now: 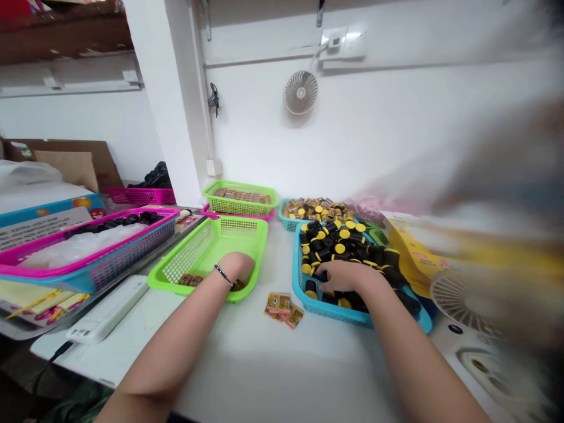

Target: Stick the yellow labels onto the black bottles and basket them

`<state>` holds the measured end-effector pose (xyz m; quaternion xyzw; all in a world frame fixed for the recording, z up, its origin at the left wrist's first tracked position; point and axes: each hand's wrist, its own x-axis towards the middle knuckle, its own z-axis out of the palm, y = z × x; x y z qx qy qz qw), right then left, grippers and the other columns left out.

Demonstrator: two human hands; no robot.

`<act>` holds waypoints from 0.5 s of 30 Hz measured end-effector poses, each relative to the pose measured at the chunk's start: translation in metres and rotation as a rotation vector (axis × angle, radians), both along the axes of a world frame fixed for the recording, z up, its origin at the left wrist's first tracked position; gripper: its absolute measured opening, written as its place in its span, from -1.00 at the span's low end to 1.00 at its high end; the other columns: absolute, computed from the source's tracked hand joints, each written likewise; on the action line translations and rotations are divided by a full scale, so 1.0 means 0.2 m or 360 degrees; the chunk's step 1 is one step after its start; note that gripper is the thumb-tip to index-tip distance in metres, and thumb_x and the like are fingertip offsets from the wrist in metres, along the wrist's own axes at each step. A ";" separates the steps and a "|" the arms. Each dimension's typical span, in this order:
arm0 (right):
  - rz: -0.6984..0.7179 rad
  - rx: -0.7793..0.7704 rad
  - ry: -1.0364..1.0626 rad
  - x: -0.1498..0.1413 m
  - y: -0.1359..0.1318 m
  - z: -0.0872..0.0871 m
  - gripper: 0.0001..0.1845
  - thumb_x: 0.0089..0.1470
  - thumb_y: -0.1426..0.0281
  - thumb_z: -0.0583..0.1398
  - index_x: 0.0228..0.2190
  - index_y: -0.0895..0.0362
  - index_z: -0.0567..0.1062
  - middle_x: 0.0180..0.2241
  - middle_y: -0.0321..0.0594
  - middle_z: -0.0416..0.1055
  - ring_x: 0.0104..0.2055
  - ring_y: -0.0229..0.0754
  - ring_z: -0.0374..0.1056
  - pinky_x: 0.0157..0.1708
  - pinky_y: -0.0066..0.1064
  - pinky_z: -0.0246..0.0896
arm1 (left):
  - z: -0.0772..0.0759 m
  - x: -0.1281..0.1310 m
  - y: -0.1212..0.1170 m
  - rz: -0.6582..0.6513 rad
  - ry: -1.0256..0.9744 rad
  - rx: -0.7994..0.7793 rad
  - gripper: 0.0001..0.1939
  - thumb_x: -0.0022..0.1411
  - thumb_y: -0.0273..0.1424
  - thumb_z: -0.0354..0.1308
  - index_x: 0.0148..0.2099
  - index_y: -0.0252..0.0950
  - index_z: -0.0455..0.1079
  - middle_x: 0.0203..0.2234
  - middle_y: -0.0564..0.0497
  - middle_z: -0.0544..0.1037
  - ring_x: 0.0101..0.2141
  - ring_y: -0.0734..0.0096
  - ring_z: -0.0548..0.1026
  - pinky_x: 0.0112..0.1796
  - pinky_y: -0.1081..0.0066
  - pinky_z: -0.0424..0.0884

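Observation:
My left hand, a dark band at its wrist, reaches down into a light green basket. Its fingers are hidden behind the back of the hand, close to small printed packets on the basket floor. In a blue basket on the right, my right hand is closed with its fingertips on a small black cylinder. Around it are piled many black cylinders with yellow ends. Several orange-brown printed packets lie on the table between the two baskets.
Behind stand another green basket of packed pieces and a blue basket of wrapped yellow pieces. A pink-rimmed basket and a white power strip are at left. A fan and a yellow box flank the right side.

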<state>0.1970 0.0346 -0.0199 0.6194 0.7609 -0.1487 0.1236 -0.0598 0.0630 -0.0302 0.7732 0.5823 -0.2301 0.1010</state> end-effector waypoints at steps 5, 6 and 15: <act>-0.0004 -0.0108 -0.0142 -0.07 0.00 -0.04 -0.30 -0.16 0.28 0.34 0.08 0.14 0.46 0.12 0.11 0.39 0.11 0.28 0.36 -0.05 -0.05 0.32 | 0.01 -0.03 -0.01 0.0046 -0.0045 0.0158 -0.64 0.33 -0.28 0.15 0.11 -0.31 0.35 0.00 -0.12 0.46 -0.08 0.24 0.50 -0.10 0.14 0.50; 0.0014 -0.0092 -0.0150 -0.09 -0.01 -0.06 -0.30 -0.15 0.30 0.33 0.09 0.15 0.45 0.14 0.13 0.36 0.15 0.30 0.31 -0.02 -0.03 0.30 | 0.03 -0.03 -0.01 0.0061 -0.0074 0.0241 -0.63 0.33 -0.28 0.15 0.12 -0.31 0.34 0.01 -0.12 0.46 -0.07 0.22 0.49 -0.08 0.12 0.49; 0.0171 -0.0021 0.0010 -0.13 -0.02 -0.11 -0.57 -0.09 0.42 0.24 -0.10 0.05 0.54 -0.09 -0.05 0.54 -0.10 0.09 0.49 -0.20 -0.21 0.36 | 0.09 0.15 -0.32 -0.0361 -0.0841 0.0587 -0.80 0.31 -0.35 0.06 -0.20 -0.27 0.50 -0.38 -0.08 0.60 -0.35 0.24 0.55 -0.29 0.32 0.42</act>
